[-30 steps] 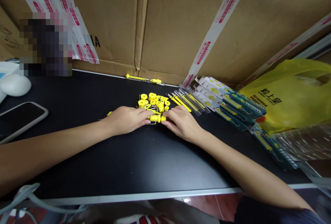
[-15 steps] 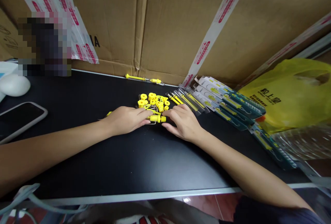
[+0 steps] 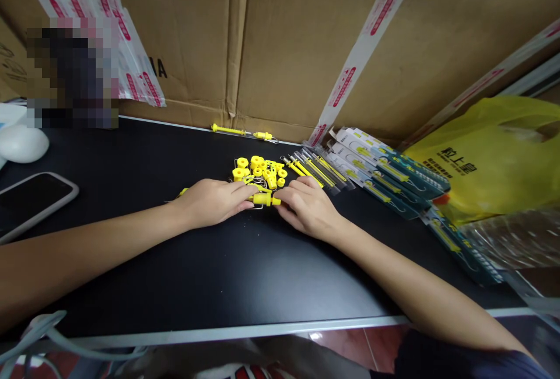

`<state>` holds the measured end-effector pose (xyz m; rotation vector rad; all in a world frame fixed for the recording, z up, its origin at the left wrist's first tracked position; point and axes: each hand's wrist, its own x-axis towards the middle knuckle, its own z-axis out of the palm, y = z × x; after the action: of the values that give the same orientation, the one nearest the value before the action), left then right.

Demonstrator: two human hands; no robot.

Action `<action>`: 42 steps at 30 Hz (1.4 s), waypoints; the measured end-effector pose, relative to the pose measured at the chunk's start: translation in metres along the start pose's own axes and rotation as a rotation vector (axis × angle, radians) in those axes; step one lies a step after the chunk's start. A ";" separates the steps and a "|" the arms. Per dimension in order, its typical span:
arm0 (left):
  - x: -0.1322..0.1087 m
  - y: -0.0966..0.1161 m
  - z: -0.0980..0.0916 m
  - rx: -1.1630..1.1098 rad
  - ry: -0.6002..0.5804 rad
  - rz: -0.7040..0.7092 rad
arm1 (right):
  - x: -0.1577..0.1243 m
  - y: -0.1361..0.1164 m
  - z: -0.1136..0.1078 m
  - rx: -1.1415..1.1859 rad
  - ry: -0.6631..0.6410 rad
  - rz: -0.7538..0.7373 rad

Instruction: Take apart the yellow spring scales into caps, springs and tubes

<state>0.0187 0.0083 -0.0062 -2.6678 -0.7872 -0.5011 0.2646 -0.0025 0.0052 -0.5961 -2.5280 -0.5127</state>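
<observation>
My left hand (image 3: 213, 203) is closed around a yellow spring scale (image 3: 262, 199), held level just above the black table. Its other end pokes out behind my wrist. The thumb and fingers of my right hand (image 3: 308, 204) pinch the narrow right tip of that scale. Right behind the hands lies a heap of loose yellow plastic caps (image 3: 240, 174) mixed with metal hooks (image 3: 261, 181). Several clear tubes with yellow rods (image 3: 312, 169) lie beside the heap, close to my right fingers.
A complete-looking spring scale (image 3: 231, 130) lies by the cardboard wall (image 3: 184, 29). Printed boxes (image 3: 385, 178) and a yellow plastic bag (image 3: 494, 163) sit at right. A phone (image 3: 37, 201) and a white rounded object (image 3: 24, 144) lie left. Cables (image 3: 65, 338) hang at the front edge.
My right fingers have closed in on the tip of the spring scale, where they were looser before. My left hand keeps its hold in about the same place.
</observation>
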 end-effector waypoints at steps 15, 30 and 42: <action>0.000 0.000 -0.001 -0.014 -0.030 -0.028 | 0.001 0.000 0.000 0.006 -0.094 0.101; 0.001 0.000 -0.001 -0.035 -0.024 -0.017 | 0.005 -0.002 -0.004 0.005 -0.147 0.166; 0.000 -0.001 -0.001 -0.034 -0.004 -0.014 | 0.000 -0.001 0.001 0.084 0.004 0.089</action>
<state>0.0185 0.0088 -0.0053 -2.6971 -0.8065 -0.5174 0.2638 -0.0029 0.0047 -0.6721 -2.4921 -0.3732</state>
